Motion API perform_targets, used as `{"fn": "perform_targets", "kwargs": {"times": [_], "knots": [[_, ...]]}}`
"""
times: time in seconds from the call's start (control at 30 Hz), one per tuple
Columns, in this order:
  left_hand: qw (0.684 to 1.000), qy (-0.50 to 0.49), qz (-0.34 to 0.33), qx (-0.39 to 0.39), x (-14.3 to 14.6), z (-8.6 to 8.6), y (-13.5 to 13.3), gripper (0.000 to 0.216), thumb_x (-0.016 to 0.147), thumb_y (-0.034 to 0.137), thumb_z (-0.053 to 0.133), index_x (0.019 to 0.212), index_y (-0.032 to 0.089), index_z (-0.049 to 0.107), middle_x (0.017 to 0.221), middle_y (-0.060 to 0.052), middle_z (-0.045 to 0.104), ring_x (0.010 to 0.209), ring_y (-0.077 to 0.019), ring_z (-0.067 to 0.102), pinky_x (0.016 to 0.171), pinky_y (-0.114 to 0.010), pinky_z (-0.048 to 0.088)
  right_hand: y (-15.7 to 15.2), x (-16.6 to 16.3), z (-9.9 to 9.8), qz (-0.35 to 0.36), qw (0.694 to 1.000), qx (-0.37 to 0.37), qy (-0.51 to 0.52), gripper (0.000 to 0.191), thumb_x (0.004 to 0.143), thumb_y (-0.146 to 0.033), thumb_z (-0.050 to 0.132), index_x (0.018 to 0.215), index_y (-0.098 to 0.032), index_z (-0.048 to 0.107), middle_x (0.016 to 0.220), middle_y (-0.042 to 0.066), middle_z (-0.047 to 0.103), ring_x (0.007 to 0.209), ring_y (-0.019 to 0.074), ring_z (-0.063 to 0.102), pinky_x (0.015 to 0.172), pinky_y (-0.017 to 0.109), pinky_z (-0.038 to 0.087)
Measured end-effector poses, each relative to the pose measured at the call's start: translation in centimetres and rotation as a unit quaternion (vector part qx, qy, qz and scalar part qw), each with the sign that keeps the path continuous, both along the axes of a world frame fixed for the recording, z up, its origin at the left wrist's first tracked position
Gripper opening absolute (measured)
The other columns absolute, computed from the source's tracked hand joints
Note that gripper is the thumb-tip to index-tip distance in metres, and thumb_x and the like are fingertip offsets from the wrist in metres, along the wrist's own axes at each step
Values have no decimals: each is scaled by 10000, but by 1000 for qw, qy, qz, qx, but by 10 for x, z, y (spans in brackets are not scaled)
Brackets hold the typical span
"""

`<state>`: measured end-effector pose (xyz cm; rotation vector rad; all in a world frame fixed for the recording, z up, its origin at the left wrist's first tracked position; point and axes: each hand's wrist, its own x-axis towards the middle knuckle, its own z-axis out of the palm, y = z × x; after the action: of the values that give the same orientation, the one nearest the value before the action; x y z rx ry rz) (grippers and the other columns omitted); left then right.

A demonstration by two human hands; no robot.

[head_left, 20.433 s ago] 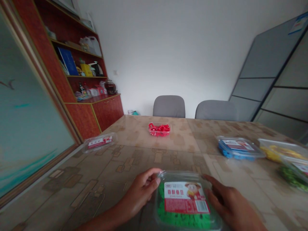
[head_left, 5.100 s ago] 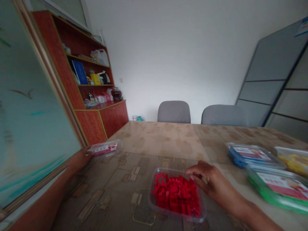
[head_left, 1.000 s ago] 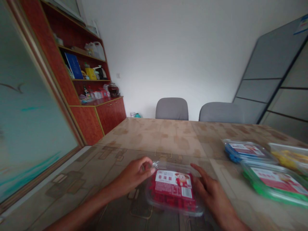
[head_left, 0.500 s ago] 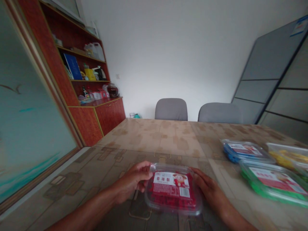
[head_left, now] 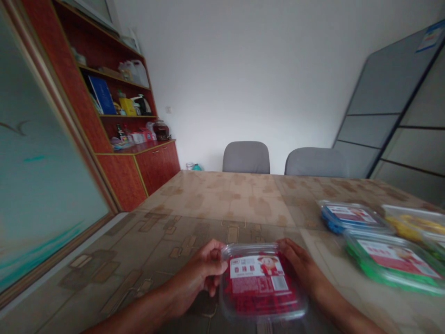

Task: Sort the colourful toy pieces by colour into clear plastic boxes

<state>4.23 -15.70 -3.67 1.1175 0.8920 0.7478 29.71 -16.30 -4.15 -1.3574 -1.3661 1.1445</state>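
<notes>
Lower centre-left, our left hand [head_left: 205, 271] has curled shut, pinching the left rim of the clear plastic box of red pieces [head_left: 262, 290]. The box now sits lidded at lower centre on the patterned table [head_left: 215, 204], nearer the bottom edge than a second ago. Our right hand [head_left: 301, 269] has moved in, fingers open and flat against its right rim. We judge the lid seated. The green-filled clear box [head_left: 389, 266] lies far right.

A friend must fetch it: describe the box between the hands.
At the near edge of the patterned table, a clear lidded box lies between the left hand and right hand. Its contents are red; the green box and blue box sit farther right.
</notes>
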Motion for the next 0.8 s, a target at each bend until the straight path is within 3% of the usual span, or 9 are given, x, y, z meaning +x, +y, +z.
{"fn": "perform_targets", "kwargs": {"times": [0.1,0.23,0.4,0.57,0.67,0.8], "knots": [[1000,8,5,9,1,-1,0,311,728,345,688,920,180,507,660,51,480,502,-71,436,390,-148,335,-2,0,-1,10,1000,-14,20,420,798,-623,492,748,-206,515,663,-4,613,608,182,598,557,276,477],[998,35,2,43,2,1,-2,289,774,366,643,958,195,500,662,51,488,505,-77,461,388,-145,344,-2,3,-1,24,997,48,-47,453,841,-624,437,766,-194,557,681,20,630,623,193,601,561,279,473],[997,30,26,59,3,-2,-4,369,781,427,641,1038,205,495,713,41,497,510,-74,471,396,-151,382,-3,6,8,-46,982,122,-133,496,854,-644,388,832,-212,629,855,80,692,823,252,643,705,313,511],[998,13,21,60,1,-8,-4,402,787,434,649,1085,228,475,722,37,513,527,-92,508,414,-175,433,-5,13,14,-56,968,157,-188,535,870,-647,352,663,-203,569,663,49,625,643,211,603,600,302,477],[997,4,21,67,0,-9,-3,396,794,437,649,1088,237,476,750,31,523,524,-92,521,414,-180,441,-4,21,16,-35,966,153,-205,543,898,-608,333,635,-193,564,633,41,608,610,195,585,576,293,455],[998,-8,13,67,-1,-14,-1,369,802,437,637,1066,230,485,729,29,531,506,-92,520,407,-179,446,0,32,20,69,968,138,-196,456,911,-519,395,737,-177,642,695,40,639,636,184,585,582,277,462]]}}
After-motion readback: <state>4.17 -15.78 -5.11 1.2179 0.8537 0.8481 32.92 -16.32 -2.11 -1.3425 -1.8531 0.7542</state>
